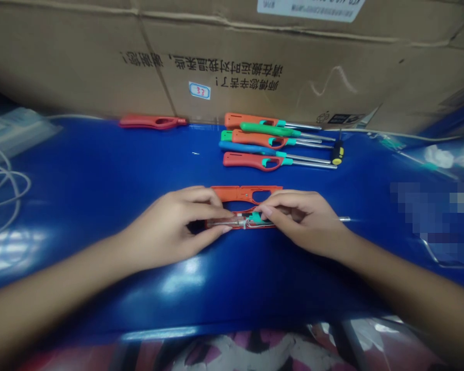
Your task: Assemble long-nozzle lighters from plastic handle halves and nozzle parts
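The left hand (170, 221) and right hand (301, 221) softly pinch a red lighter shell (216, 224), holding it steady, and seem to touch a small green part (258, 218).

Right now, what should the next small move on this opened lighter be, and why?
Probably seat the teal part fully in the open shell half with the right hand, since the left hand already steadies the metal tube and the other half lies apart.

Cardboard carton (255, 62) behind blue bench (100, 299), apparently
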A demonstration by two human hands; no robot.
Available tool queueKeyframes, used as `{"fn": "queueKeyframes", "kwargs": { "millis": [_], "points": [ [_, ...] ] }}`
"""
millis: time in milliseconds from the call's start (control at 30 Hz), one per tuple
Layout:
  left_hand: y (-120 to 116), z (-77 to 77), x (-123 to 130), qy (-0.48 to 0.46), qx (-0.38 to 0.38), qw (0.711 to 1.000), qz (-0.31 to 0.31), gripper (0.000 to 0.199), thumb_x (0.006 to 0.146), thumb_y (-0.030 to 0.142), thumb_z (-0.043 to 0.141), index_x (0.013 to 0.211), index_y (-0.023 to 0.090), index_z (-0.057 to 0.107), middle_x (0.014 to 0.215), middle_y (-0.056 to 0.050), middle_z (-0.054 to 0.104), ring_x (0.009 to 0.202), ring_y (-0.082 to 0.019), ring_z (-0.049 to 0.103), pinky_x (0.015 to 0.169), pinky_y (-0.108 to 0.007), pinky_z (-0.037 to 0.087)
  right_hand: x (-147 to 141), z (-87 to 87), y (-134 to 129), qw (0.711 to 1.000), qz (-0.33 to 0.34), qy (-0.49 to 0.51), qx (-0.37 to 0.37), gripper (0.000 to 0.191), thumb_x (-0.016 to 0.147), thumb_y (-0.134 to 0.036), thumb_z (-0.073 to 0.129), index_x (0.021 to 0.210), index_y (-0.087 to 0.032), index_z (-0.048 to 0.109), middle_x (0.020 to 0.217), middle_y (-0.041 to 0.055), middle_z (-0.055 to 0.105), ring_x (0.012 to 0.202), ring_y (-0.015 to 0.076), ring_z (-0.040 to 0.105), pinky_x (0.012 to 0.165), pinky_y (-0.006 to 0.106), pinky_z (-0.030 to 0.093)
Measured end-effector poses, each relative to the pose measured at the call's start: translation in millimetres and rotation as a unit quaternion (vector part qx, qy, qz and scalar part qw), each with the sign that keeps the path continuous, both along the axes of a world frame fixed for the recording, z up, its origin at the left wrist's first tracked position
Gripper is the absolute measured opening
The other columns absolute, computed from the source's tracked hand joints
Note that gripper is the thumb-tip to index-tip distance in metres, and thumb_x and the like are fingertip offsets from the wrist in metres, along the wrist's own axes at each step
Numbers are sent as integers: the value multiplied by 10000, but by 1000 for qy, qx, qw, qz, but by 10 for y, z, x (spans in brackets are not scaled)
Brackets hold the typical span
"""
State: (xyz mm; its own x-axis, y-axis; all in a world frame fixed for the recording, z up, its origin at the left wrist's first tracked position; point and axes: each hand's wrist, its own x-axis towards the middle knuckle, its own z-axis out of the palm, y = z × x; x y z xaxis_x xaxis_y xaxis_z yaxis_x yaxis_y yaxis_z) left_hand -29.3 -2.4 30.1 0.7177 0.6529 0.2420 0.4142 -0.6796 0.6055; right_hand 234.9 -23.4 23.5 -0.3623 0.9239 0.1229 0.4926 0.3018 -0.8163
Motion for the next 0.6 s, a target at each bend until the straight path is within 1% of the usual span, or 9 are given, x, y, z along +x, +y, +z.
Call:
{"fn": "queueKeyframes", "kwargs": {
  "millis": [67, 133, 233, 333, 400, 467, 533, 600],
  "points": [
    [19, -7, -15, 16, 10, 1000, -16, 234, 940, 220, 673, 1151, 273, 758, 1015, -3, 711, 931, -132, 659, 814, -248, 531, -1, -1, -3, 1000, 5, -3, 18, 223, 954, -265, 603, 881, -135, 770, 810, 44, 716, 492, 42, 433, 405, 193, 307],
    [35, -23, -24, 22, 10, 999, -24, 223, 941, 221, 671, 1142, 258, 760, 1008, -7, 714, 910, -131, 664, 790, -244, 531, 6, 1, -15, 999, 13, -9, 45, 216, 959, -242, 596, 896, -128, 767, 809, 45, 717, 496, 46, 450, 413, 197, 326],
    [51, -38, -29, 17, 2, 1000, -22, 223, 931, 224, 686, 1142, 209, 758, 996, -21, 719, 842, -113, 676, 732, -217, 531, 25, 6, -39, 992, 37, -36, 112, 194, 960, -189, 582, 920, -121, 759, 823, 52, 718, 572, 73, 541, 504, 208, 419],
    [59, -22, -26, 17, 7, 1000, -18, 242, 910, 247, 714, 1142, 190, 755, 1002, -29, 729, 842, -117, 688, 720, -214, 536, 43, 8, -54, 981, 65, -65, 173, 182, 961, -153, 570, 992, -111, 744, 868, 60, 713, 692, 101, 612, 632, 225, 489],
    [60, -3, -22, 18, 11, 1000, -19, 228, 919, 260, 704, 1132, 199, 759, 1007, -26, 735, 857, -122, 695, 739, -220, 543, 53, 11, -54, 973, 88, -87, 197, 204, 962, -155, 568, 1079, -114, 729, 970, 84, 709, 834, 135, 643, 740, 254, 519],
    [58, 11, -20, 21, 15, 999, -19, 200, 942, 254, 676, 1114, 204, 765, 1000, -22, 740, 856, -117, 700, 757, -220, 545, 63, 17, -50, 960, 118, -131, 219, 259, 965, -179, 567, 1180, -138, 706, 1153, 120, 685, 1008, 193, 629, 872, 333, 518],
    [58, 16, -22, 23, 22, 999, -21, 182, 956, 241, 660, 1094, 200, 771, 978, -19, 744, 842, -109, 703, 764, -214, 543, 76, 25, -48, 940, 148, -192, 239, 309, 977, -214, 556, 1258, -175, 679, 1343, 137, 620, 1149, 253, 579, 967, 426, 481],
    [61, 16, -29, 22, 29, 999, -24, 172, 956, 237, 664, 1080, 194, 774, 961, -18, 747, 838, -108, 707, 773, -211, 544, 89, 25, -49, 922, 174, -241, 250, 335, 996, -244, 530, 1303, -189, 654, 1470, 136, 547, 1245, 294, 528, 1020, 484, 439]
  ]
}}
